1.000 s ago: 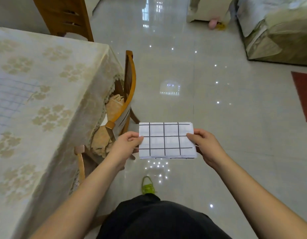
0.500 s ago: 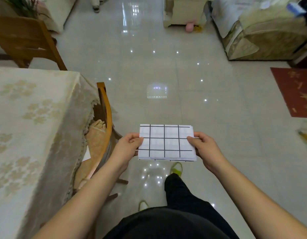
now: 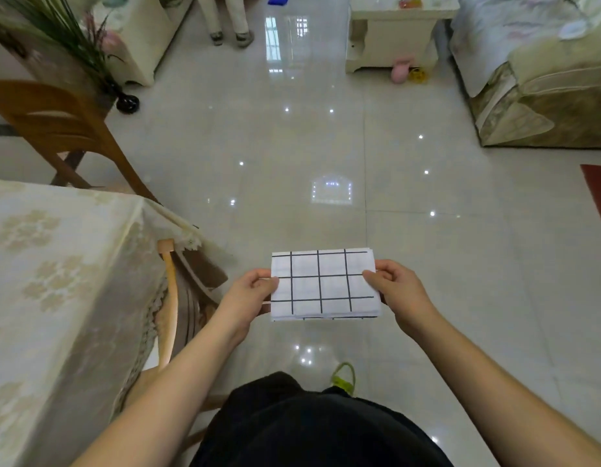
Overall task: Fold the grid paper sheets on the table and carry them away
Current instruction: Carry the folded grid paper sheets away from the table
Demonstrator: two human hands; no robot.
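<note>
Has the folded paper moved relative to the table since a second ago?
Yes. The paper, held by both hands, has moved forward past the table corner, toward open floor.

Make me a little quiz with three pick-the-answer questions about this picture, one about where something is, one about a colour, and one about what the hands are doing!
1. Where is the folded grid paper?
A. flat on the table
B. in the air above the floor
C. on the chair

2. What colour are the lines on the paper?
A. black
B. red
C. green

3. How is the paper held?
A. by the left hand only
B. by the right hand only
C. by both hands, one at each end

Answers: 1 B, the shiny tiled floor shows all around it, and the table lies off to the left. 2 A, the grid is dark black on white. 3 C, the left hand pinches the left edge and the right hand pinches the right edge.
</note>
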